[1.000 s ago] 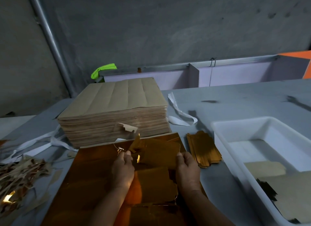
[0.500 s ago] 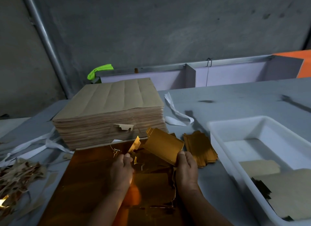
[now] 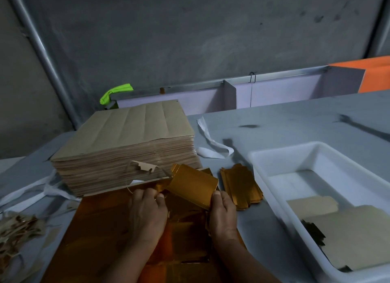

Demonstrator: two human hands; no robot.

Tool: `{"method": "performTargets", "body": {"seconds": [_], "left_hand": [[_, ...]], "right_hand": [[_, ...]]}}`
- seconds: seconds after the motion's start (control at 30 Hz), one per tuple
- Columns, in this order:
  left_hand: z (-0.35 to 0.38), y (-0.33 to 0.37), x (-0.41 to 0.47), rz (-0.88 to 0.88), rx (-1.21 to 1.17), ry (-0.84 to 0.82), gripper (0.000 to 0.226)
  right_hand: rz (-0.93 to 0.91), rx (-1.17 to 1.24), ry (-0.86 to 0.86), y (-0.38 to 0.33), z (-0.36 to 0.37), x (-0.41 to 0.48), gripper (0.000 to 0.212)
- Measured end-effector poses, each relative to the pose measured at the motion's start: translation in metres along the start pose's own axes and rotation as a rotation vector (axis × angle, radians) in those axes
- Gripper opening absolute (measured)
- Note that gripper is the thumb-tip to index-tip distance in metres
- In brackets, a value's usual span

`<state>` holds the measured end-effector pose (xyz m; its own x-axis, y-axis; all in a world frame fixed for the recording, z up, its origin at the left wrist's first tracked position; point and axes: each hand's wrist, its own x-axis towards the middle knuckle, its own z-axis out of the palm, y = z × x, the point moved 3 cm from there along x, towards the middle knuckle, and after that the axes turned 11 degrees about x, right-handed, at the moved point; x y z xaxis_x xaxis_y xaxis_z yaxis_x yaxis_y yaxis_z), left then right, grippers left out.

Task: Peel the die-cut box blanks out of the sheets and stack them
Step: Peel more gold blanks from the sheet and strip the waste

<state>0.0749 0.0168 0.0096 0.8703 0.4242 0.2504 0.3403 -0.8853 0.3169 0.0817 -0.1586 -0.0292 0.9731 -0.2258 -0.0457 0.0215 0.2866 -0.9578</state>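
Note:
A shiny gold die-cut sheet point(image 3: 101, 230) lies flat on the table in front of me. My right hand point(image 3: 222, 215) pinches the near right corner of a gold box blank point(image 3: 193, 184), lifted and tilted up off the sheet. My left hand point(image 3: 147, 213) grips the crumpled gold foil at the blank's left edge, pressing down on the sheet. A small stack of peeled gold blanks point(image 3: 240, 186) sits just right of the lifted blank. A tall stack of brown sheets point(image 3: 130, 143) stands behind the gold sheet.
A white plastic tub point(image 3: 274, 162) at the right holds brown card pieces. White strapping point(image 3: 211, 147) lies behind the blank stack. Paper scraps point(image 3: 14, 232) pile at the left table edge. A low partition point(image 3: 232, 93) and a grey wall close off the back.
The gold blank has come up out of the sheet and swung right, toward the small stack. My left hand has closed on the foil at its left edge.

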Motion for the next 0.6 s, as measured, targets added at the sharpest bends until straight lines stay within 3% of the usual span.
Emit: {"method": "performTargets", "body": {"seconds": [0.1,0.23,0.3,0.6], "left_hand": [[-0.002,0.013,-0.004,0.02,-0.127,-0.075,0.016],[0.001,0.031,-0.015,-0.056,-0.56,-0.345,0.016],[0.002,0.037,-0.02,-0.085,-0.665,-0.408,0.013],[0.013,0.047,-0.011,-0.189,-0.815,-0.332,0.018]], "right_hand": [[-0.001,-0.002,-0.003,0.001,0.0,0.001,0.034],[-0.005,-0.002,-0.01,-0.001,0.0,0.001,0.034],[-0.009,0.005,-0.011,-0.001,0.0,0.001,0.036],[-0.017,-0.048,-0.053,0.003,0.001,0.003,0.019]]}}
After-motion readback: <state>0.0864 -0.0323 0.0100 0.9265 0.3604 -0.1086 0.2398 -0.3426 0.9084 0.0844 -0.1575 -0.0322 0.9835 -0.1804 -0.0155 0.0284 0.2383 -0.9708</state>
